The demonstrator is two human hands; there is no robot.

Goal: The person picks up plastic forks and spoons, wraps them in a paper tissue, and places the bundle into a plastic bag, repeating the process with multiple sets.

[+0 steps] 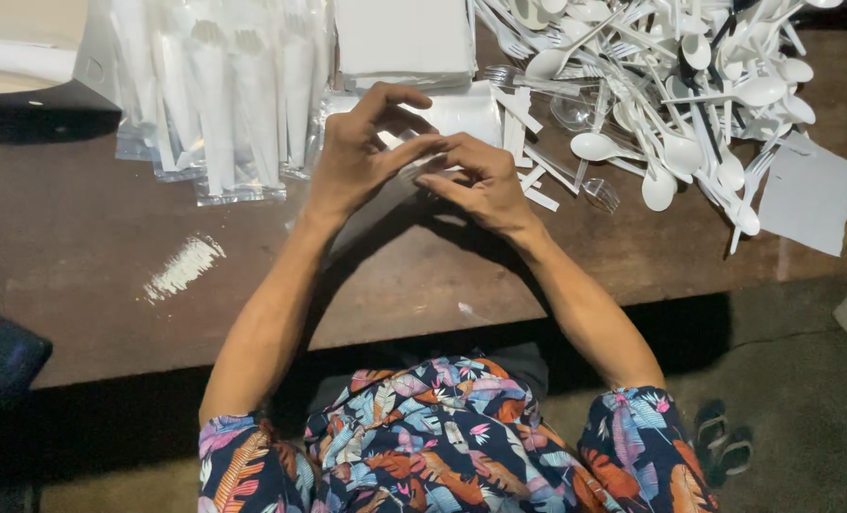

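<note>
While both hands meet over the middle of the worn brown wooden table (110, 285), the left hand (352, 157) and the right hand (480, 185) pinch between their fingertips a thin clear plastic sleeve (414, 171), hard to make out against the wood. Both grips are narrow, closed on that sleeve; what lies inside it cannot be told. At eleven o'clock from the hands lies a row of filled clear packets of white cutlery (219, 95). At twelve o'clock sits a stack of white paper napkins (404, 38). From one to two o'clock spreads a loose heap of white plastic spoons and forks (670, 85), with short white paper strips (528, 142) just beside the right hand.

A likely slip: the slick film may slide from the fingertips, or a forearm may sweep the strips off.
</note>
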